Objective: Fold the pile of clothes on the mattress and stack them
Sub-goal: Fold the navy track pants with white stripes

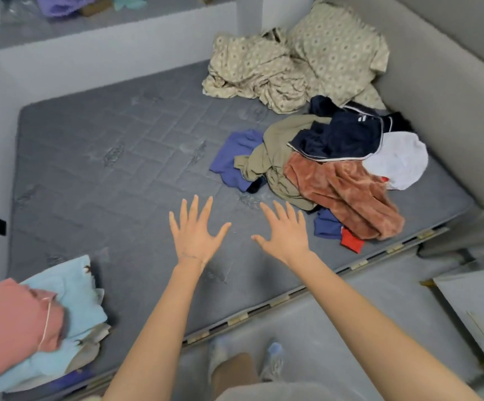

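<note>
A loose pile of clothes [330, 169] lies on the right side of the grey mattress [104, 169]: a rust fleece, a khaki garment, a navy piece with white piping, blue, white and red items. At the mattress's near left corner sits a stack of folded clothes [38, 322], a pink piece on top of light blue ones. My left hand [196, 230] and my right hand [284, 230] hover side by side over the bare mattress, fingers spread, holding nothing. The pile's near edge is just right of my right hand.
A crumpled beige patterned sheet [266, 70] and matching pillow [339, 44] lie at the mattress's far right. A padded headboard [451, 96] runs along the right. A grey ledge [104, 27] with purple fabric lies beyond the bed. My feet stand on the floor at the near edge.
</note>
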Motion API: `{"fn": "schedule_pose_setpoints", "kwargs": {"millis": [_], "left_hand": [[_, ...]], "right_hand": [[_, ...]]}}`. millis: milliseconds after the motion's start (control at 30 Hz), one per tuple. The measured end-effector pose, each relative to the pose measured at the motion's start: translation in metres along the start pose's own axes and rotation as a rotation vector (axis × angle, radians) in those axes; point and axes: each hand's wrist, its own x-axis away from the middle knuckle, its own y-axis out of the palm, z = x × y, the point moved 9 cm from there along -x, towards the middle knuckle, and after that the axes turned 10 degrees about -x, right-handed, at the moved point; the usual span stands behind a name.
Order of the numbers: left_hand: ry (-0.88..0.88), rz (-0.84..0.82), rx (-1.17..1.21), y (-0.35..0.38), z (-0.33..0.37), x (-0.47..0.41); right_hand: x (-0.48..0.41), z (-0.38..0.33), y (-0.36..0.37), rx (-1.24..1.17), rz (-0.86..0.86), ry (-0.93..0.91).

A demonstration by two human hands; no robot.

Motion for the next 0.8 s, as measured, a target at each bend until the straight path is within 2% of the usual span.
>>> {"fn": "schedule_pose_setpoints", "kwargs": {"millis": [300,500,700,800], "left_hand": [[0.128,-0.062,0.027,0.024,0.116,-0.071],[0.239,-0.020,0.048,0.025,0.200,-0.145],[0.215,-0.040,0.087,0.044,0.284,-0.218],[0.157,-0.071,0.079,0.061,0.326,-0.258]], "right_hand": [[-0.041,0.131,-0.057,-0.097,0.071,0.197],[-0.081,0.213,-0.090,-0.156,0.159,0.285],[-0.144,0.290,-0.127,-0.163,0.222,0.259],[-0.192,0.333,-0.141,-0.153,0.185,0.233]]}}
